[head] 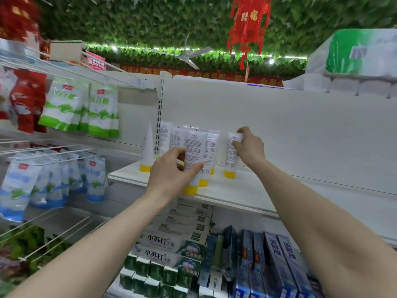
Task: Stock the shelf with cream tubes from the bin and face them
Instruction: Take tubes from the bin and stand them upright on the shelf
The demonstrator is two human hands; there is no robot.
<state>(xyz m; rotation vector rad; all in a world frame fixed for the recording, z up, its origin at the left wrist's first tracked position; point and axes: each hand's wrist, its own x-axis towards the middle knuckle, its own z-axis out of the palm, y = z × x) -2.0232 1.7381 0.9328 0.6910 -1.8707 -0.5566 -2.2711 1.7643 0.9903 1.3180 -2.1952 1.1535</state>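
Several white cream tubes with yellow caps stand cap-down on the white shelf point(247, 190). My left hand point(171, 171) grips the front tube point(194, 153) near the shelf's front edge, thumb on its face. My right hand point(250, 147) pinches the top of a separate tube point(232, 155) standing to the right of the group. Behind the front tube more tubes point(169, 136) crowd together, and one tube point(147, 147) stands at the far left beside the upright. The bin is out of view.
To the right of the tubes the shelf is bare white board. Toothpaste boxes point(171, 248) fill the shelf below. Hanging pouches point(83, 108) on wire pegs are at the left. Tissue packs point(354, 61) sit on top at the right.
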